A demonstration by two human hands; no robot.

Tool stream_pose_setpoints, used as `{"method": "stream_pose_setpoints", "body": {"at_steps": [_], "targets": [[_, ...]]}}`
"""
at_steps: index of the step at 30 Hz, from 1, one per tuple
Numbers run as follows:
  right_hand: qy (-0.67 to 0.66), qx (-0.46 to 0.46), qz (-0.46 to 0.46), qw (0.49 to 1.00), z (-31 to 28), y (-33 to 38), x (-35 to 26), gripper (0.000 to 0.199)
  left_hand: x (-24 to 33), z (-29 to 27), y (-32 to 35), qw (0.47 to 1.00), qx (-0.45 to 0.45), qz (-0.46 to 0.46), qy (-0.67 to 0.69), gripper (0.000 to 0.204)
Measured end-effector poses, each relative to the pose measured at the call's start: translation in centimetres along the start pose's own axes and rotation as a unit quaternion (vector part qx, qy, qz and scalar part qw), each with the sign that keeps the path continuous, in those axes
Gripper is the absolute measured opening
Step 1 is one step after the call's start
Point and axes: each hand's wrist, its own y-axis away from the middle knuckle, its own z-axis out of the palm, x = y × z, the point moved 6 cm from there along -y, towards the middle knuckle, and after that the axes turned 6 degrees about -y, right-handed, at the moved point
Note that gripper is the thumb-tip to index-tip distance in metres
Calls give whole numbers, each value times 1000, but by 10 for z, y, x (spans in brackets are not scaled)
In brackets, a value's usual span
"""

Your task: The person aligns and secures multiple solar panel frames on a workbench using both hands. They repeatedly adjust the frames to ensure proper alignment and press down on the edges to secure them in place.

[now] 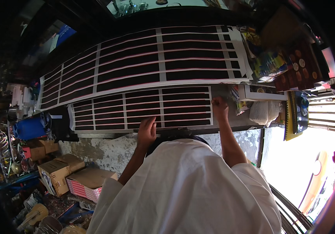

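A long sheet [143,107] with rows of black panels parted by pale stripes lies on the counter in front of me. My left hand [147,132] rests at its near edge, with the fingers stretched out over the sheet. At the right edge of the same sheet is my right hand [220,108], its fingers curled closed. Whether the fingers pinch the sheet's edge or a small thing, I cannot make out. Just beyond lies a larger stack of similar striped sheets [128,64], its near edge beside the smaller sheet.
A white frame-like box [263,93] and a white wrapped bundle [264,112] stand at the right. Dark red boxes [302,68] sit farther back. Cardboard boxes [54,173] are low on the left, near a blue bag [30,128]. A peeling wall [101,150] runs below the counter.
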Motion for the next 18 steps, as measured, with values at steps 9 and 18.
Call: {"method": "stream_pose_setpoints", "body": {"at_steps": [9, 18], "targets": [[18, -10, 4, 1000, -2, 2, 5, 15, -143, 49, 194, 895, -114, -414, 121, 34], [45, -24, 25, 998, -3, 0, 6, 15, -206, 104, 302, 883, -391, -225, -133, 33]]}}
